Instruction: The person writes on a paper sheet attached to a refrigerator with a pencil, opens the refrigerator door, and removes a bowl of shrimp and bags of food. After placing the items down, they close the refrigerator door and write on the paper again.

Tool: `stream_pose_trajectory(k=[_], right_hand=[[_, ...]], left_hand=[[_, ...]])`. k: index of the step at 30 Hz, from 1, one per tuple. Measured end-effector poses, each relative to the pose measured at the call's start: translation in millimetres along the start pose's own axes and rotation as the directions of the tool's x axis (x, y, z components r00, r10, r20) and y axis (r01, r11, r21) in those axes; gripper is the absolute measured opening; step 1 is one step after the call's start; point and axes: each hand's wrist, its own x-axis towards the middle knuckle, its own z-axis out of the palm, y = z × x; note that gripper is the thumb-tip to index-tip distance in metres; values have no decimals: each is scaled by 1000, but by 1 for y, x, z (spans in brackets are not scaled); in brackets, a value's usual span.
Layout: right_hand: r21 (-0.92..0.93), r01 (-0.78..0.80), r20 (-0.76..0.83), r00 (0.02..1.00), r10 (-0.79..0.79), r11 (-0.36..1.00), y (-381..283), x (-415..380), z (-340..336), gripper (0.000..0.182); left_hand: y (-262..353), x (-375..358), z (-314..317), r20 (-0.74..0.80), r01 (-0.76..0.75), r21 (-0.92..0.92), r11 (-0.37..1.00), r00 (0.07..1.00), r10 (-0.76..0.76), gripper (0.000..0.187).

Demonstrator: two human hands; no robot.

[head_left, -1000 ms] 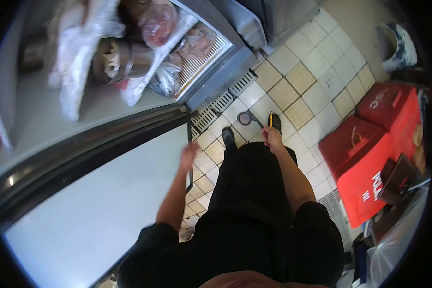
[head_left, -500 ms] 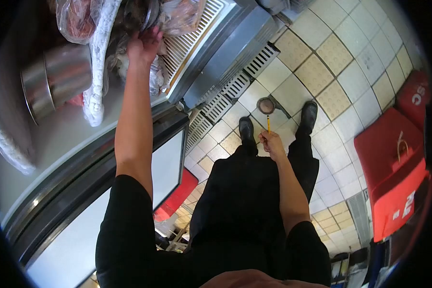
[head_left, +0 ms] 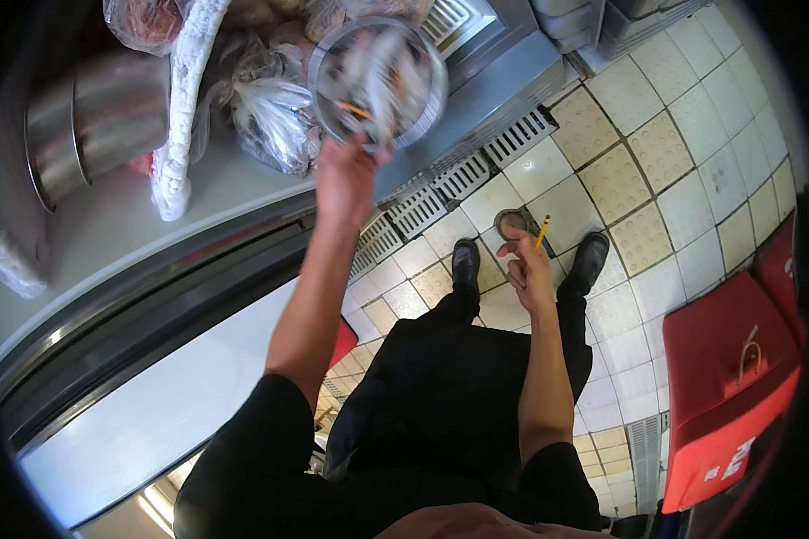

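My left hand (head_left: pixel 346 180) grips the near edge of a round bowl (head_left: pixel 435 94). Blurred pale pieces and an orange strip lie in the bowl, too smeared to name. It is lifted at the front edge of an open freezer (head_left: pixel 216 205). Beside it is a knotted clear plastic bag (head_left: pixel 279 121) with whitish contents. Lower down, over the floor, my right hand (head_left: pixel 532 269) holds a thin yellow pencil (head_left: pixel 543 232) between its fingers, its other fingers loosely curled.
A steel pot (head_left: pixel 99 121) lies on its side in the freezer, past a frosted bar (head_left: pixel 184 108). Bagged meat (head_left: pixel 144 22) is behind. A floor drain grate (head_left: pixel 463 178) runs along the freezer's base. Red folded seats (head_left: pixel 728 359) stand at right.
My left hand has moved right and toward me, bringing the bowl out over the freezer's edge. My right hand has risen slightly to the right, the pencil tilting. My view has shifted a little.
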Motion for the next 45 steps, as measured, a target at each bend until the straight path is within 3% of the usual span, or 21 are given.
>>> stream_pose_trajectory(k=[2, 4, 6, 8, 9, 12, 17, 21, 22, 24, 25, 26, 27, 28, 29, 30, 32, 35, 38, 41, 45], right_hand=[[44, 56, 80, 995, -59, 997, -8, -2, 3, 52], [88, 93, 152, 983, -105, 992, -2, -1, -3, 57], [168, 123, 189, 970, -155, 978, -4, -5, -2, 59], [64, 93, 54, 994, -96, 994, -5, -9, -7, 60], [14, 74, -14, 997, -73, 997, -6, -10, -9, 61], [-76, -12, -105, 994, 4, 997, -12, -10, -14, 55], [-132, -111, -228, 970, 79, 985, -16, -4, -9, 13], [-271, -110, -303, 953, 24, 956, -5, 3, -9, 16], [-259, -104, -309, 951, 19, 960, -7, 5, -8, 16], [-235, -99, -322, 947, 19, 967, -9, 6, -4, 16], [-260, -102, -332, 943, 10, 960, -6, 8, -7, 16], [-284, -105, -342, 940, 1, 953, -2, 10, -13, 16], [-306, -107, -352, 936, -8, 946, 2, 11, -16, 15], [-305, -116, -356, 934, 0, 945, 3, 11, -15, 15], [-305, -121, -359, 933, 4, 945, 3, 12, -14, 14], [-305, -127, -364, 932, 7, 944, 2, 13, -13, 14], [-294, -119, -365, 931, 4, 948, 3, 14, -9, 13], [-272, -122, -346, 938, 22, 955, 6, 16, -11, 12], [-271, -126, -334, 942, 29, 954, 7, 15, -14, 11], [-269, -130, -354, 935, 28, 954, 7, 14, -16, 11], [-207, -85, -370, 929, 3, 975, 0, 14, -18, 12]], left_hand=[[-42, -26, -25, 91, 188, 60, 980, 977, -193, 20], [-78, -58, -28, 34, 329, 92, 940, 942, -333, 10], [-122, -80, -46, 90, 425, 188, 885, 890, -447, 10], [-146, -91, -61, 145, 460, 268, 846, 849, -508, 12], [-154, -94, -61, 123, 531, 187, 826, 822, -556, 11], [-162, -94, -65, 137, 534, 217, 817, 812, -567, 11], [-161, -84, -61, 258, 452, 397, 799, 780, -570, 14], [-150, -77, -51, 273, 420, 482, 769, 762, -588, 22], [-142, -72, -51, 254, 240, 725, 645, 778, -574, 25], [-70, -51, -29, 224, -141, 971, 192, 816, -533, 31], [-53, -33, -39, 241, -270, 963, -25, 894, -379, 41], [-12, -14, -34, 150, -116, 986, 118, 931, -332, 39], [1, 4, -51, 156, -78, 795, 601, 985, -79, 35], [18, 35, -64, 89, -217, 779, 588, 967, 240, 31], [60, 46, -52, 64, -223, 888, 401, 925, 375, 34], [82, 71, -68, 305, -462, 885, 65, 678, 669, 36], [118, 95, -69, 542, -289, 840, -459, 439, 716, 37], [130, 123, -93, 364, 9, 877, -480, 640, 677, 48], [137, 128, -97, 17, 202, 938, -281, 784, 620, 48], [139, 118, -98, -12, 191, 948, -255, 820, 572, 42], [122, 82, -111, 71, 85, 978, -193, 730, 680, 32]])
